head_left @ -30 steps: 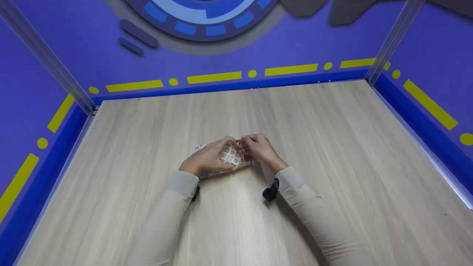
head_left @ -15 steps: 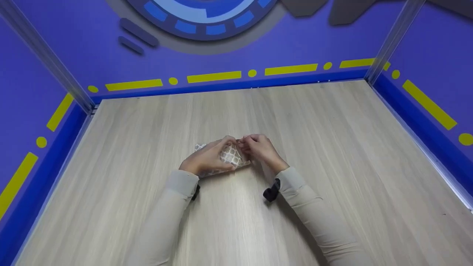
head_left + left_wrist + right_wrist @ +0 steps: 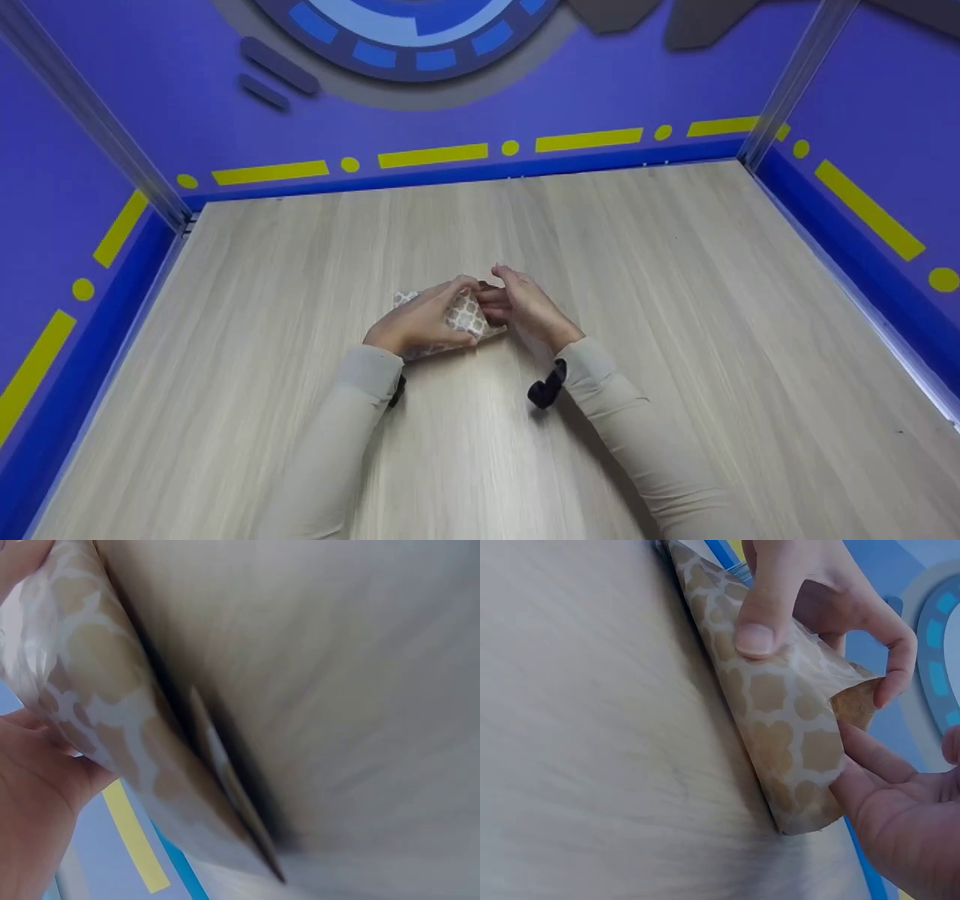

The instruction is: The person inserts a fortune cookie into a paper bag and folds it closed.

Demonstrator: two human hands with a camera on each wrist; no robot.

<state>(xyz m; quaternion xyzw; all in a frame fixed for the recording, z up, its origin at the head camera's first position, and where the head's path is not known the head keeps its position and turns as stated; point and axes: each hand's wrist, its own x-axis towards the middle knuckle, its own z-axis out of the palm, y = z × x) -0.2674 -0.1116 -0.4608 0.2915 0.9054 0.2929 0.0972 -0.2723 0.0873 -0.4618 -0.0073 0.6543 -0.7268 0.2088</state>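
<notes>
My right hand (image 3: pixel 531 306) now releases its pinch: thumb lifted, fingers straight against the unsealed end (image 3: pixel 855 703) at three o'clock, which seems unfinished; my left hand (image 3: pixel 420 321) grips the patterned paper packet (image 3: pixel 466 316) from nine o'clock, on the wooden table (image 3: pixel 637 255)

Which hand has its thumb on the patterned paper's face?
The left hand: its thumb lies on the patterned paper. The right hand instead has fingers at the open end, its thumb apart.
</notes>
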